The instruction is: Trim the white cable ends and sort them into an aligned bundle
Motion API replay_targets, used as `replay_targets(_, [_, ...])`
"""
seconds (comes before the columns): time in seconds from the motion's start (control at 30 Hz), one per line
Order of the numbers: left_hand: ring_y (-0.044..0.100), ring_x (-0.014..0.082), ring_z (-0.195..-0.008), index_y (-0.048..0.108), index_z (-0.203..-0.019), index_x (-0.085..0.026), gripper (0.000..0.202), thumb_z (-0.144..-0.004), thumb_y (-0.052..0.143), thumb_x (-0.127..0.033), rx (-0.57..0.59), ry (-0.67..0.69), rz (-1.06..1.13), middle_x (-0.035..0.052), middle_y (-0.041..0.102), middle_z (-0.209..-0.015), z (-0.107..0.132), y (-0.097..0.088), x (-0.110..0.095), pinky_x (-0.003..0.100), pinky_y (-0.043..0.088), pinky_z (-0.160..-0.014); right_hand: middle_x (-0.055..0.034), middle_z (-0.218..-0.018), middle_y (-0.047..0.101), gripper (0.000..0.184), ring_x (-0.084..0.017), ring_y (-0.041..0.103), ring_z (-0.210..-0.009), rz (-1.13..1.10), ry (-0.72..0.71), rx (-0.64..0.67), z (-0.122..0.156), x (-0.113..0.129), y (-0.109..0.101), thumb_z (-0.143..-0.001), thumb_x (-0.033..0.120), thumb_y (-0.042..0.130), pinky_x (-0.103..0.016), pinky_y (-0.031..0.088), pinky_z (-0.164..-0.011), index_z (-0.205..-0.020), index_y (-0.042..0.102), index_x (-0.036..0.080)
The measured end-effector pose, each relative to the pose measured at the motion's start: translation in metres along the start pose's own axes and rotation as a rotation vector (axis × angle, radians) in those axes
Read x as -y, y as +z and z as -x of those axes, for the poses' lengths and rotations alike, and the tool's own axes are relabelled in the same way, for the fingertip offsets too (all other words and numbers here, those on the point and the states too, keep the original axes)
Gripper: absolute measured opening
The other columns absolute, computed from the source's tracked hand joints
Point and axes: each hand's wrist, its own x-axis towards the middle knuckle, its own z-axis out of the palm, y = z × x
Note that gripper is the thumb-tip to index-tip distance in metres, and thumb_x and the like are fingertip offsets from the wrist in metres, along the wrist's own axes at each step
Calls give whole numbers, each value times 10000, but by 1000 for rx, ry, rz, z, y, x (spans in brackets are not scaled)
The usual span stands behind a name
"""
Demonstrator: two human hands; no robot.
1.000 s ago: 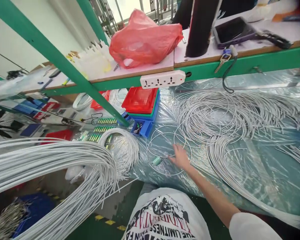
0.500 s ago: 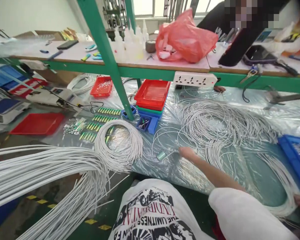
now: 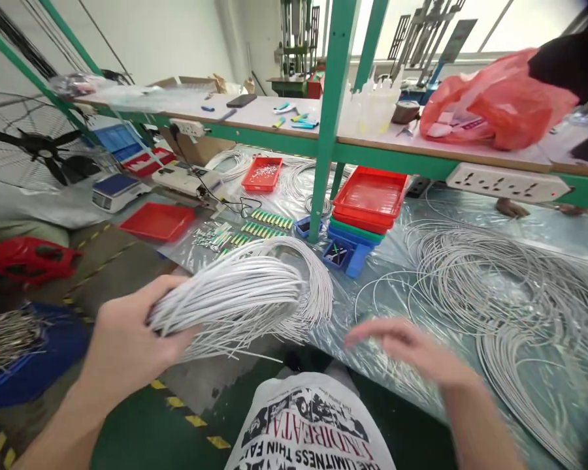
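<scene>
My left hand (image 3: 134,329) is wrapped around a thick bundle of white cables (image 3: 240,290), held up in front of the bench edge. The bundle bends to the right, and its loose ends hang below. Just behind it, a coil of white cable (image 3: 319,287) lies on the plastic-covered bench, partly hidden by the bundle. My right hand (image 3: 416,349) hovers over the bench's front edge with its fingers stretched to the left, slightly blurred and holding nothing I can see. Nearest to it on the right are a large tangle of white cable (image 3: 451,261) and a smaller curved bunch (image 3: 500,378).
Stacked red trays (image 3: 370,196) and small blue bins (image 3: 340,254) stand beside a green post (image 3: 329,117). Rows of green-yellow pieces (image 3: 262,228) lie behind the bundle. A power strip (image 3: 507,184) hangs on the shelf edge. Another person's hand (image 3: 512,209) shows beneath it.
My view has swung left. My left hand has come into view, gripping the cable bundle. My right hand no longer shows the thin rod with a green cylinder.
</scene>
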Motion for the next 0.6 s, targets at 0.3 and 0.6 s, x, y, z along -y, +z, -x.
replay_targets(0.3, [562,112,-530,615,-921,-195,218,-703,623,-194,7,444,328,-28,668,-719,-43,35,-60,215,455,-524,-71,-1175,643,645,-294,504,-1238,-972,-397,-357,-72,102,97,-727,732,587,-484,430,-1019,-1155,609,249])
replay_targets(0.6, [615,139,-633,581,-981,-161,308,-677,630,-147,104,553,616,-2,665,-775,-29,92,-100,234,464,-566,-53,-958,671,654,-191,573,-1033,-2033,-716,-261,-37,105,-25,-722,80,721,-355,381,-976,-1334,495,119])
